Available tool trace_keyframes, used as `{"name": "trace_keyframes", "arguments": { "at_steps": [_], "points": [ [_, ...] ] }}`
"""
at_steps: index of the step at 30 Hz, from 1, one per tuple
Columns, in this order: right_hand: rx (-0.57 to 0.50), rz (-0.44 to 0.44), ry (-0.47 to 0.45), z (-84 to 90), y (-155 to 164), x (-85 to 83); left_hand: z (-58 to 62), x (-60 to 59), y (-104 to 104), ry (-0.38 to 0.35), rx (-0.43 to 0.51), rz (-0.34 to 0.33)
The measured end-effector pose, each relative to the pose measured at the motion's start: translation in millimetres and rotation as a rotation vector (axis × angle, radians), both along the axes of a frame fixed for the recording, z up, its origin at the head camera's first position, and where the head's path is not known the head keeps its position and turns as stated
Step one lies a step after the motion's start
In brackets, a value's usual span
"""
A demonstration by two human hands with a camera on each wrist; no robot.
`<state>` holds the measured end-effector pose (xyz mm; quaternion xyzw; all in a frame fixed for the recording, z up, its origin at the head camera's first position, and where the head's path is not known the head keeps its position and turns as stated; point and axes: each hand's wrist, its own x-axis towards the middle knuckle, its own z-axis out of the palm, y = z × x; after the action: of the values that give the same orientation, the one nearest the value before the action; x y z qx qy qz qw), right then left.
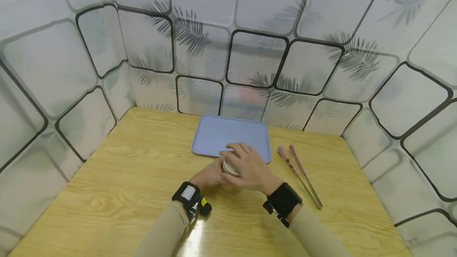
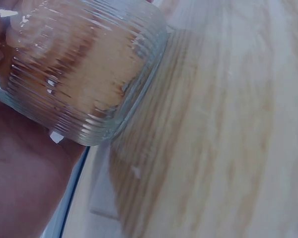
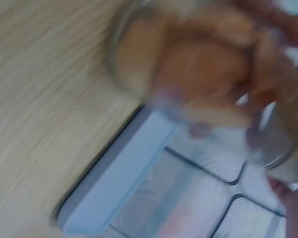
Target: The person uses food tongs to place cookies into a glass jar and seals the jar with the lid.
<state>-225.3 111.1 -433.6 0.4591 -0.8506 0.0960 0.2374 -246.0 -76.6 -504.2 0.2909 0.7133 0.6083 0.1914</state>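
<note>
A ribbed clear glass jar with light-brown chunks inside is between my two hands, tilted in the left wrist view. My left hand grips the jar around its side. Over the top, the fingers and thumb of my right hand hold the pale lid, partly covering it. In the right wrist view the jar and its brown pieces are blurred. Whether the lid is loose or tight cannot be seen.
Just beyond the hands lies a blue rectangular tray. Right of it are tongs with pink tips and metal arms. The wood-grain table meets patterned curtains at the back and sides.
</note>
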Motion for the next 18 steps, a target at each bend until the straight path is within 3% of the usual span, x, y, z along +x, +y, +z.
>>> {"name": "trace_keyframes", "arguments": {
  "at_steps": [3,6,10,14,18],
  "points": [
    [-0.027,0.108,0.043,-5.4,0,-11.0,0.1,-0.4,-1,0.041,0.003,-0.005],
    [-0.072,0.134,0.046,-9.0,-1,-13.8,-1.1,0.5,0,0.097,0.002,-0.011],
    [-0.136,0.091,0.03,-13.0,-5,-11.8,-2.2,2.4,3,0.13,0.03,-0.01],
    [-0.179,0.031,0.024,-14.9,-10,-8.6,-3.0,5.7,8,0.171,0.044,0.042],
    [-0.213,-0.036,0.026,-16.0,-15,-5.0,-4.7,9.3,13,0.274,-0.004,0.126]
  ]
}}
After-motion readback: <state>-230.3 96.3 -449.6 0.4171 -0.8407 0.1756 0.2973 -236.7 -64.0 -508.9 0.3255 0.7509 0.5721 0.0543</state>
